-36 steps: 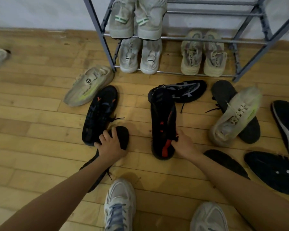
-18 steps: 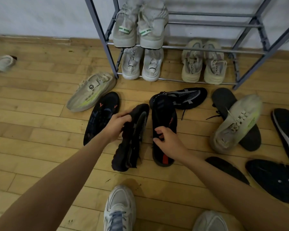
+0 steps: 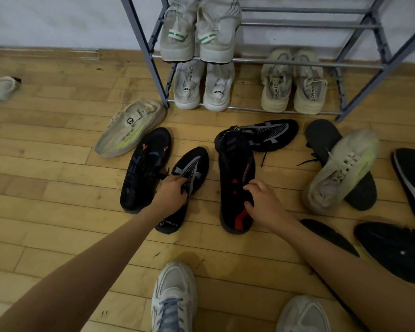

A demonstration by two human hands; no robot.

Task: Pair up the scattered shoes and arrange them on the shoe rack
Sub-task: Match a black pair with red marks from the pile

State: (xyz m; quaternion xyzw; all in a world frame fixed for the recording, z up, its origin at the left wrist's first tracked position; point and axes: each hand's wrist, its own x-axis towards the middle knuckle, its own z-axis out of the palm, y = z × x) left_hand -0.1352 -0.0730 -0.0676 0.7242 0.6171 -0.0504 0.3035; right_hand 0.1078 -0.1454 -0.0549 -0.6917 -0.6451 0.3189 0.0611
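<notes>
My left hand (image 3: 171,191) grips the opening of a black shoe with grey mesh stripes (image 3: 189,173), now upright on the floor. Its match (image 3: 266,134) lies on its side just in front of the grey metal shoe rack (image 3: 145,51). My right hand (image 3: 264,203) holds a black shoe with red marks (image 3: 235,173) by its collar. Another black shoe with orange marks (image 3: 145,168) lies left of my left hand. Three pale pairs stand on the rack: one on the upper shelf (image 3: 199,34), two on the bottom shelf (image 3: 203,88) (image 3: 294,88).
A beige shoe with a lime stripe (image 3: 130,128) lies by the rack's left leg; a similar one (image 3: 338,168) rests on a black sole at the right. More black shoes (image 3: 398,250) lie sole-up at far right. A pale shoe (image 3: 3,87) sits far left. My own feet (image 3: 175,298) are below.
My left hand lifted the striped black shoe from the floor, turned it over and set it upright between the two black shoes. My right hand shifted its hold on the red-marked shoe's collar.
</notes>
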